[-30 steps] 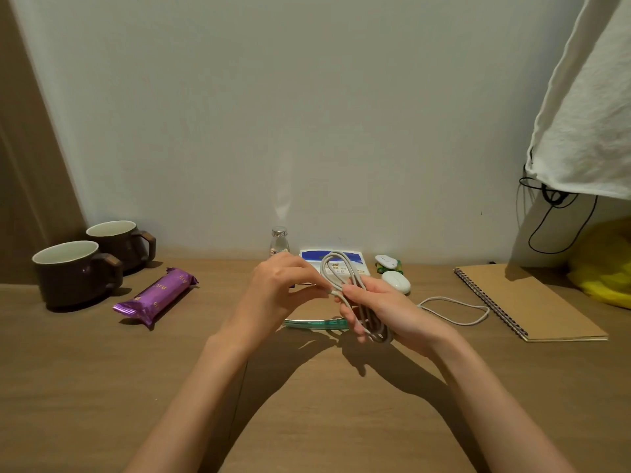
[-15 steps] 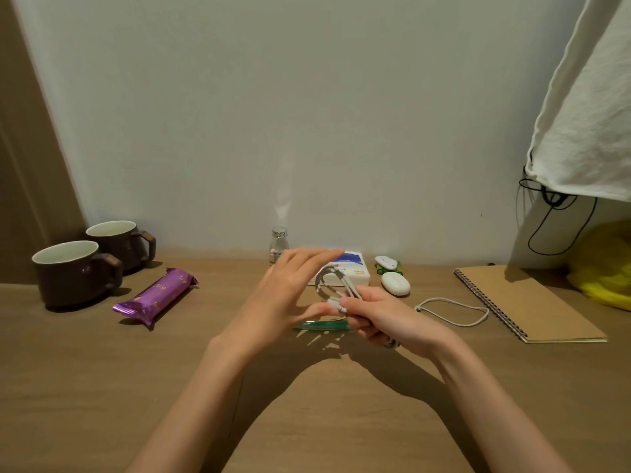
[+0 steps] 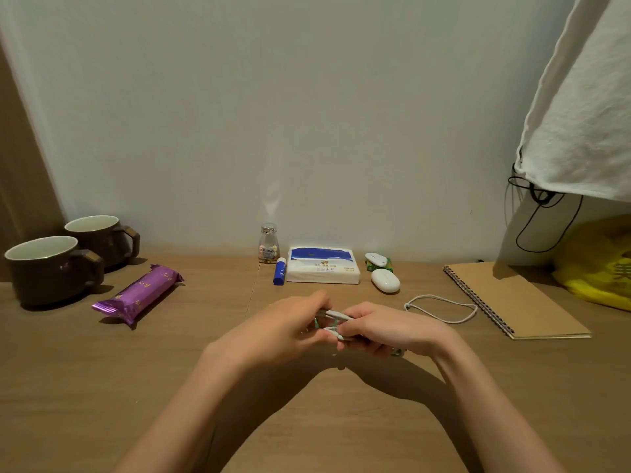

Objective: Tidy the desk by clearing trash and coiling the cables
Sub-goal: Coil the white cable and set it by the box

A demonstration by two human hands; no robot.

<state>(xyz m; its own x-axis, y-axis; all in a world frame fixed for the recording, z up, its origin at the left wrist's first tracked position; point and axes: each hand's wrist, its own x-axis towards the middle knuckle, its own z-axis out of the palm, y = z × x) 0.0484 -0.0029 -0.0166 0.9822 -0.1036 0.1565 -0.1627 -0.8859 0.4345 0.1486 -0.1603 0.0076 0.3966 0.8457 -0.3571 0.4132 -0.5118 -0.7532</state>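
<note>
Both hands meet low over the middle of the wooden desk (image 3: pixel 102 387). My right hand (image 3: pixel 386 331) grips a bundled white cable (image 3: pixel 333 315), whose plug ends stick out between the hands. My left hand (image 3: pixel 283 331) pinches the same bundle from the left. Most of the coil is hidden inside the fingers. A green pen (image 3: pixel 317 323) shows only as a sliver behind the hands. A second white cable (image 3: pixel 444 307) lies loose on the desk to the right. A purple snack wrapper (image 3: pixel 140 293) lies at the left.
Two brown mugs (image 3: pixel 51 268) stand at the far left. Along the wall sit a small bottle (image 3: pixel 268 244), a blue tube (image 3: pixel 279 271), a tissue pack (image 3: pixel 322 266) and a white earbud case (image 3: pixel 385 280). A spiral notebook (image 3: pixel 512 298) and a yellow bag (image 3: pixel 601 264) lie right.
Both hands have dropped lower toward the desk with the cable. The open loops seen earlier are now gathered tight inside the fingers, and the tissue pack behind is uncovered.
</note>
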